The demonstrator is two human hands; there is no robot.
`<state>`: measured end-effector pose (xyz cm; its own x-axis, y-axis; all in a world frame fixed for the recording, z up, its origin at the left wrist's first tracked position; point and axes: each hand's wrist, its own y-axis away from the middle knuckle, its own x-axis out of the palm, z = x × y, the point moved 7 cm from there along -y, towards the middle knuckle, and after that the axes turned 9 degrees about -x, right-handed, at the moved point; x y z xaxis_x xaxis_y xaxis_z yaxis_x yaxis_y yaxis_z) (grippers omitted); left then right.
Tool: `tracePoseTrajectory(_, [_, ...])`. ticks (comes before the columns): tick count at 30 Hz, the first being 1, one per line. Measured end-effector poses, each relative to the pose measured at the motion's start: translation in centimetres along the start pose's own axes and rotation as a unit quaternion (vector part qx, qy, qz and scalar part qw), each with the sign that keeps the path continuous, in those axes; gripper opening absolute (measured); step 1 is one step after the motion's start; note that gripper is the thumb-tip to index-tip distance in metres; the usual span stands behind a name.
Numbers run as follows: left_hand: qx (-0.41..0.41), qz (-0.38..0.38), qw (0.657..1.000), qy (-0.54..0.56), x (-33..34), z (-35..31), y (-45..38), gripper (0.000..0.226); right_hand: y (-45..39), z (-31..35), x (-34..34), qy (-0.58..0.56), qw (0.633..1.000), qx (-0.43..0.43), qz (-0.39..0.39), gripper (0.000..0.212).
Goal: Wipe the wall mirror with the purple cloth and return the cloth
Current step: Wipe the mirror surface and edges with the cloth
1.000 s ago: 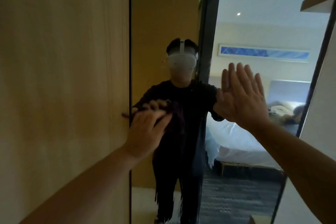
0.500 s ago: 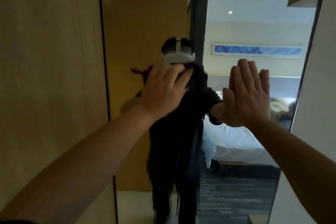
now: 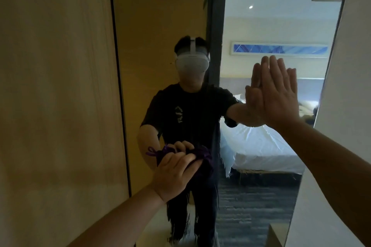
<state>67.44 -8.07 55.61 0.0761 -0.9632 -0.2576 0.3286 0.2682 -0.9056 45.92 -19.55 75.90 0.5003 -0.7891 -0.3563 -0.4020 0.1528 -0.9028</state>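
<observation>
The tall wall mirror (image 3: pixel 261 16) fills the middle of the view, framed by a thin dark edge. My left hand (image 3: pixel 174 172) presses the purple cloth (image 3: pixel 202 156) flat against the glass at about waist height, left of centre; fringed ends of the cloth hang down below my palm. My right hand (image 3: pixel 279 92) rests flat on the glass further right and higher, fingers spread, holding nothing. The glass reflects a person in a dark shirt and both hands.
A wooden wall panel (image 3: pixel 56 96) borders the mirror on the left. A pale wall (image 3: pixel 349 106) stands at its right edge. In the reflection are a bed with white sheets (image 3: pixel 261 146), grey carpet (image 3: pixel 251 206) and a blue picture (image 3: pixel 279 48).
My left hand swept the cloth up to head height on the glass, then down to waist height. My right hand has stayed flat on the mirror.
</observation>
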Motion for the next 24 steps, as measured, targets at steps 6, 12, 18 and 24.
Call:
tracePoseTrajectory(6, [-0.036, -0.045, 0.997, 0.049, -2.9, 1.6, -7.1, 0.047, 1.4, -4.2, 0.6, 0.031, 0.998, 0.05, 0.033, 0.069])
tracePoseTrajectory(12, [-0.062, -0.174, 0.983, 0.004, -7.2, 5.6, -27.1, 0.037, 1.4, -3.9, 0.5, 0.044, 0.998, 0.042, 0.022, 0.066])
tracePoseTrajectory(18, [-0.1, -0.133, 0.985, -0.054, -6.6, 6.2, -37.6, 0.04, 1.6, -4.4, 1.5, 0.03, 0.999, 0.034, 0.03, 0.061])
tracePoseTrajectory(24, [-0.021, -0.119, 0.992, -0.034, -3.2, -1.1, -26.9, 0.033, 1.8, -4.6, 1.5, 0.002, 1.0, 0.007, -0.004, 0.059])
